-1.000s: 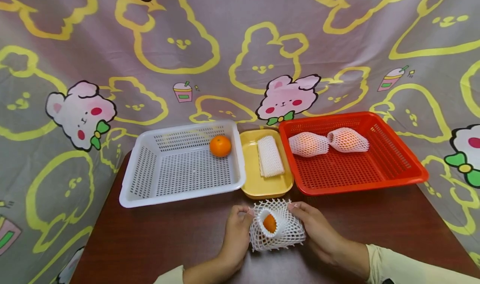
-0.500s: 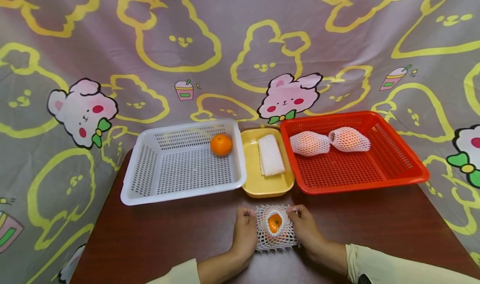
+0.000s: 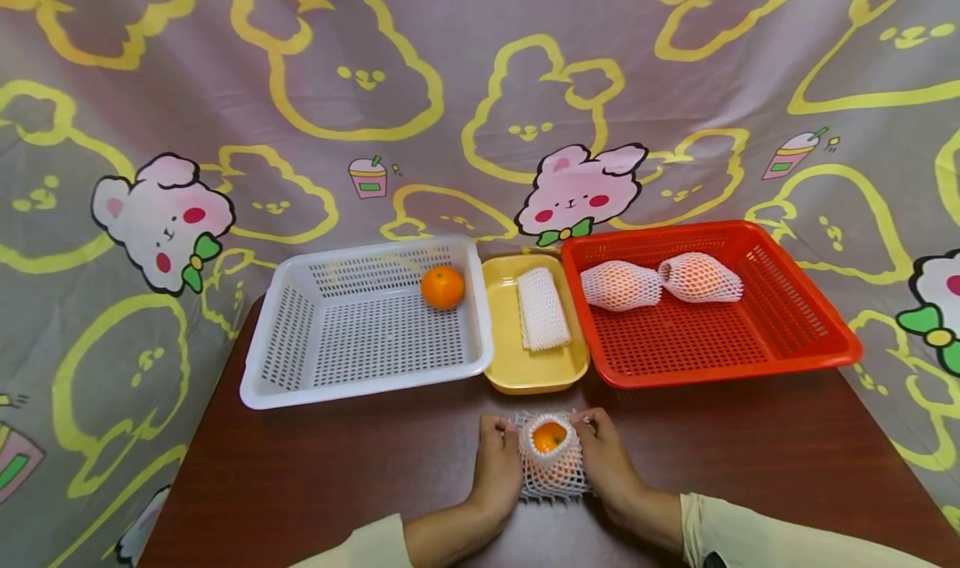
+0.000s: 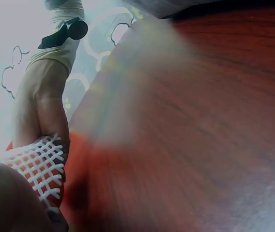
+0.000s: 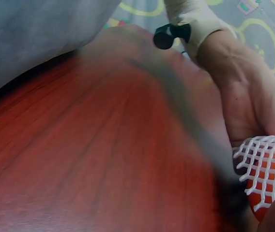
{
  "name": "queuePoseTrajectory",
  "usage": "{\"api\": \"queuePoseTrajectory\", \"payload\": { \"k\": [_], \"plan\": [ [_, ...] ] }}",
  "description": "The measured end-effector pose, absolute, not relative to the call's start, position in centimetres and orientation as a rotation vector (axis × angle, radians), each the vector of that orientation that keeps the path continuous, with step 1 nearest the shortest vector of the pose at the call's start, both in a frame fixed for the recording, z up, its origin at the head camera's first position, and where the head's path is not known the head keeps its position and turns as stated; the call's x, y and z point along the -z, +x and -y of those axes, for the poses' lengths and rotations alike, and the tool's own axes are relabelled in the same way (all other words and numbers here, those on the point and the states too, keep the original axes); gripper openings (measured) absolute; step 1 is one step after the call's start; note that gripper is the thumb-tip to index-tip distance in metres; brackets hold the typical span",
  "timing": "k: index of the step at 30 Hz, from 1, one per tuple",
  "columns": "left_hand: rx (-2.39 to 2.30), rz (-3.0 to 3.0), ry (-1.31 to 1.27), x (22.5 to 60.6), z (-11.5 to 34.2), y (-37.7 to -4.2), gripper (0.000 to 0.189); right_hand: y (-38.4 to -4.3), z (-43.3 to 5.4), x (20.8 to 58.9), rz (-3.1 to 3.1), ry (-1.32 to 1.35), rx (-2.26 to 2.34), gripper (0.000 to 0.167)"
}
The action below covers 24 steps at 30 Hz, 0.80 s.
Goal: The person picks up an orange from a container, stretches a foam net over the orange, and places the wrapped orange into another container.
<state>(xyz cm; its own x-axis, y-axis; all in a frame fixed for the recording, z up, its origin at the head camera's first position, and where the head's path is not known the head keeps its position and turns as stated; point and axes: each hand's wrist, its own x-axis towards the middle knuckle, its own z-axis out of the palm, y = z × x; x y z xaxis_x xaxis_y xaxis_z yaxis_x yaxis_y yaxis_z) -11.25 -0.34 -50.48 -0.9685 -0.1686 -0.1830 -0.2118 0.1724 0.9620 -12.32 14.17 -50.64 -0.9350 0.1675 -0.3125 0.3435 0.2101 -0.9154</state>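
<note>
An orange (image 3: 549, 437) sits inside a white foam fruit net (image 3: 553, 470) low in the middle of the head view. Its top, with a small green stem spot, shows through the net's round upper opening. My left hand (image 3: 498, 468) pinches the net's left side between thumb and fingers. On the opposite side, my right hand (image 3: 611, 472) grips it the same way. Close up in the left wrist view, the stretched mesh (image 4: 43, 166) lies between both hands, with orange colour behind it. The right wrist view catches the mesh (image 5: 270, 166) at its right edge.
Behind the hands, a white basket (image 3: 258, 397) holds another orange (image 3: 442, 288). A yellow tray (image 3: 510, 368) beside it carries flattened foam nets (image 3: 543, 310). In the red basket (image 3: 750, 372) lie two net-wrapped fruits (image 3: 621, 286). A patterned cloth (image 3: 450, 68) hangs behind the brown table (image 3: 360, 460).
Both hands have drawn closer together and the net has narrowed around the orange. Its opening has turned upward, and more of the orange shows through the mesh below.
</note>
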Motion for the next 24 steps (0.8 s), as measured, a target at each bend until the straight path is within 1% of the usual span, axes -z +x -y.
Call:
{"api": "queuePoseTrajectory", "payload": {
  "k": [5, 8, 11, 18, 24],
  "plan": [
    [-1.973, -2.288, -0.393, 49.9, 0.5, -11.7, 0.010, -13.1, -14.1, 49.5, -2.231, 0.526, 1.969, 0.016],
    [-1.959, -2.246, -0.391, 49.5, 0.7, -12.0, 0.016, -13.5, -14.0, 48.8, -2.168, 0.538, 2.007, 0.015],
    [-1.973, -2.210, -0.389, 49.2, 0.9, -12.2, 0.019, -13.9, -13.9, 48.2, -2.132, 0.538, 2.034, 0.015],
    [-2.204, -2.045, -0.368, 48.4, 0.7, -12.3, 0.014, -14.6, -13.8, 47.1, -2.063, 0.509, 2.114, 0.021],
    [-2.345, -1.901, -0.369, 48.5, 0.6, -12.2, 0.011, -14.8, -13.5, 47.1, -1.874, 0.495, 2.191, 0.018]
  ]
}}
